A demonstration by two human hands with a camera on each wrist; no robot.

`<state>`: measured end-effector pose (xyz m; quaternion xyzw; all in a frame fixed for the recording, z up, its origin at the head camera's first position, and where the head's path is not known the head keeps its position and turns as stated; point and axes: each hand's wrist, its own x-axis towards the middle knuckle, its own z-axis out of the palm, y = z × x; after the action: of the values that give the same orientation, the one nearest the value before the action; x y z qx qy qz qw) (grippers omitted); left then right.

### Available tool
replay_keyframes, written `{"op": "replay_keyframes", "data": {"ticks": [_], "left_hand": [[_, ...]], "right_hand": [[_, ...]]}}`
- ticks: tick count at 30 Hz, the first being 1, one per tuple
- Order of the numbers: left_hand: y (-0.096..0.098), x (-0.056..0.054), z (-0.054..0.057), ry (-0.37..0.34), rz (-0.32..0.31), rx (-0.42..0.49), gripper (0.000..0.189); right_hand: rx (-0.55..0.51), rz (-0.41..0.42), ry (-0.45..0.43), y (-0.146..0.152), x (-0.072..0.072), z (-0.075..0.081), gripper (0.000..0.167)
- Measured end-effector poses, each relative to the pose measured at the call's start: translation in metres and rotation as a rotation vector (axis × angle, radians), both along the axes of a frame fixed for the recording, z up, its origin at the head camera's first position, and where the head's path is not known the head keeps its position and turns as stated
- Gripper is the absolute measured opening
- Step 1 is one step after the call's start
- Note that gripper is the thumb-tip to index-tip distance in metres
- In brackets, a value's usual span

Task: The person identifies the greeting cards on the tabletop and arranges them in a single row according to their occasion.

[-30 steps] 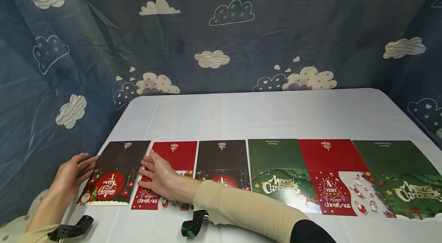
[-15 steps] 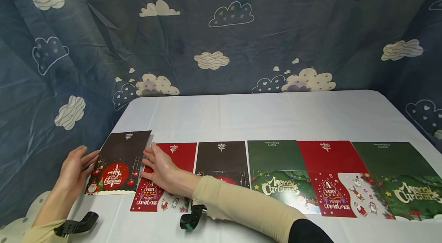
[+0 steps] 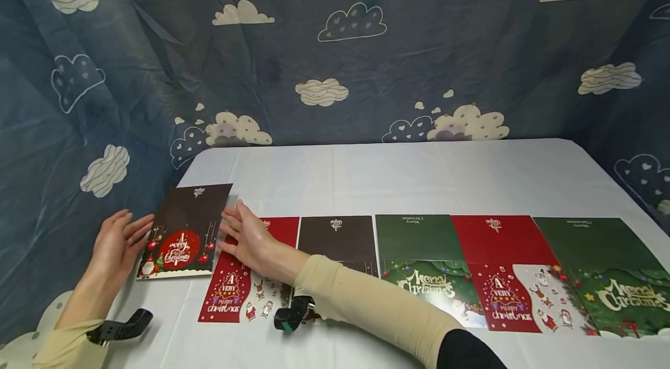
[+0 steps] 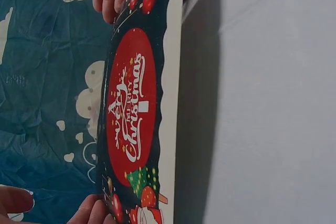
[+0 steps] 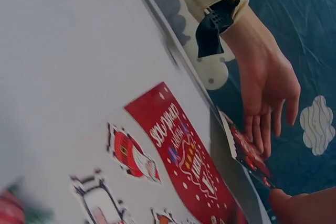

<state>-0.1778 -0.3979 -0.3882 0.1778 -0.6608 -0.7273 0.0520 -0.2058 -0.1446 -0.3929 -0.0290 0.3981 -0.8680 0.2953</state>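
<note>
- Lifted clear of the worktop [image 3: 366, 177], the leftmost dark card [image 3: 188, 229] has shifted farther from the person.
- Left hand [image 3: 116, 245] and right hand [image 3: 253, 245] brace its opposite edges, fingers extended, presumably to carry it steadily without bending it.

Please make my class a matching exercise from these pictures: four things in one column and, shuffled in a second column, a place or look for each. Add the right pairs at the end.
Column one
1. Left hand
2. Leftmost card
3. Rightmost card
4. Backdrop

Column two
A. Green, with "Merry Christmas" lettering
B. Patterned with pale clouds
C. Touching the leftmost card's left edge
D. Dark brown, with a red circle

Right pairs: 1-C, 2-D, 3-A, 4-B
</note>
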Motion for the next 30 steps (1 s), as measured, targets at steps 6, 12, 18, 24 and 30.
{"op": "replay_keyframes", "data": {"ticks": [6, 12, 18, 24, 30], "left_hand": [[0.003, -0.016, 0.002, -0.015, 0.01, 0.077, 0.065], [0.006, -0.032, 0.004, -0.015, -0.013, 0.129, 0.068], [0.004, -0.045, 0.008, 0.057, -0.094, 0.095, 0.045], [-0.001, -0.058, 0.015, 0.097, -0.171, 0.116, 0.037], [0.0, -0.078, 0.018, 0.076, -0.194, 0.127, 0.041]], "right_hand": [[0.006, -0.006, 0.025, 0.002, -0.016, 0.002, 0.062], [0.036, -0.015, 0.036, 0.006, -0.035, 0.001, 0.066], [0.071, 0.027, 0.098, 0.01, -0.055, 0.003, 0.067], [0.082, 0.059, 0.131, 0.012, -0.073, 0.003, 0.068], [0.096, 0.089, 0.159, 0.014, -0.092, 0.001, 0.07]]}}
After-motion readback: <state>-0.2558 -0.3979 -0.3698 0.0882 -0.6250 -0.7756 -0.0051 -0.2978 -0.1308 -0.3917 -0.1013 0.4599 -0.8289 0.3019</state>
